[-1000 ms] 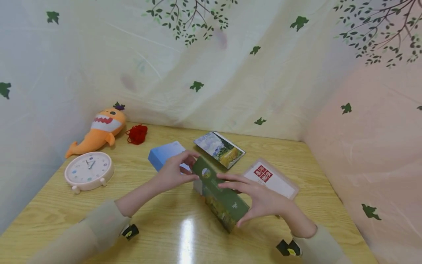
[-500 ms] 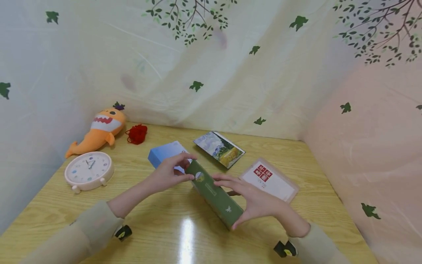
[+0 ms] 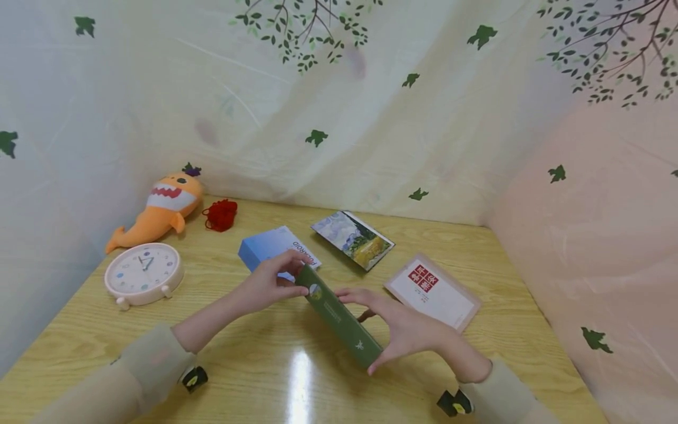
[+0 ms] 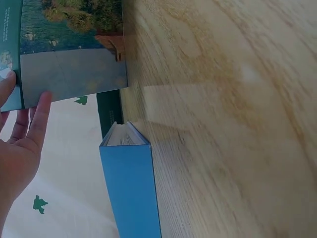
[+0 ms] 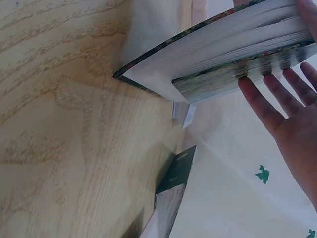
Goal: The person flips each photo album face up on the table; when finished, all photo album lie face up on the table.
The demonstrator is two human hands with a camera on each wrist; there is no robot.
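Note:
A thick book with a green spine and a painted cover stands on its edge, spine upward, at the middle of the table. My left hand pinches its far left end; in the left wrist view the thumb lies by the spine and a finger touches the cover. At the other end, my right hand grips it, thumb at the near corner and fingers spread on the far cover. White page edges show in the right wrist view. Just behind my left hand lies a blue book lettered POLAROID.
Behind lies another painted book. A card with red characters in a pale frame is right of it. To the left are a pink alarm clock, an orange shark plush and red yarn. A printed cloth surrounds the table.
The green-spined book has tipped more upright and shifted slightly left and nearer; its near cover is now out of sight in the head view. Both hands moved with it, uncovering more of the blue book.

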